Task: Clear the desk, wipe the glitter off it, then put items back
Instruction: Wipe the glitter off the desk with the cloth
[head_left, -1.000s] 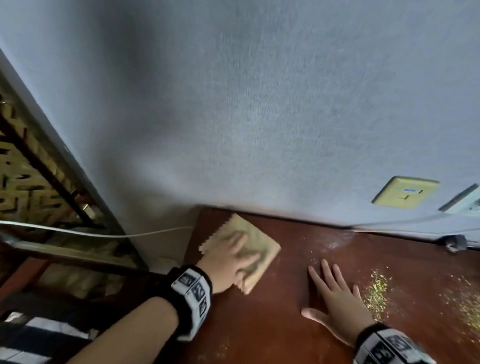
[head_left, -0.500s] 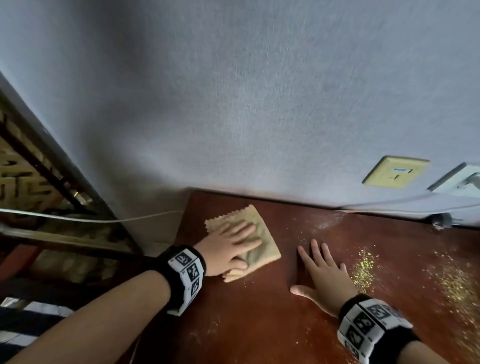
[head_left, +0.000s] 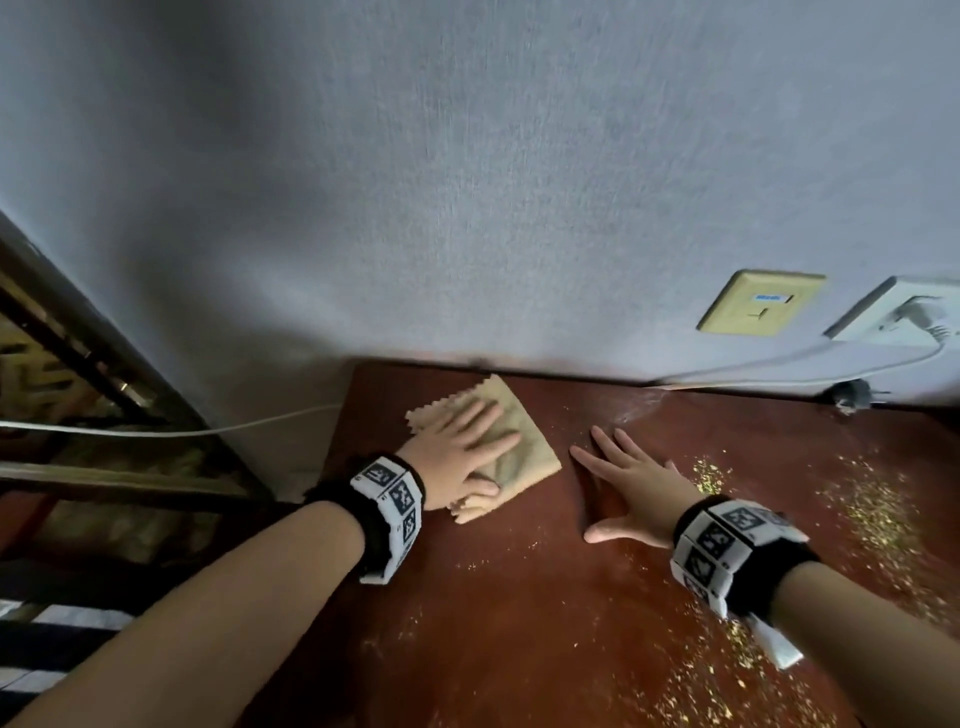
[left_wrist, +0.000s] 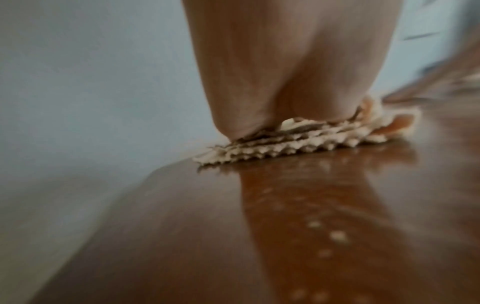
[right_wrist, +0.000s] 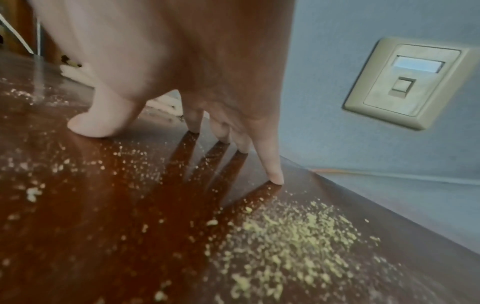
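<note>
A folded tan cloth (head_left: 511, 441) with zigzag edges lies near the back left corner of the dark red-brown desk (head_left: 519, 597). My left hand (head_left: 462, 452) presses flat on the cloth (left_wrist: 306, 142), fingers straight. To its right, my right hand (head_left: 623, 483) rests flat on the bare desk with fingers spread, fingertips (right_wrist: 275, 176) touching the wood. Gold glitter (head_left: 878, 514) is scattered over the right side of the desk, with a dense patch (right_wrist: 298, 232) just right of my right hand. A few specks lie in front of my left hand.
A grey wall (head_left: 467, 182) rises behind the desk, carrying a yellowish wall plate (head_left: 758, 312) and a white socket (head_left: 904, 317) with a plugged cable. A white cord (head_left: 208, 428) runs off the desk's left edge. Dark furniture stands at the left.
My left hand has slid the cloth along the back left of the desk, turning it slightly. My right hand stays flat on the desk. The view has tilted a little.
</note>
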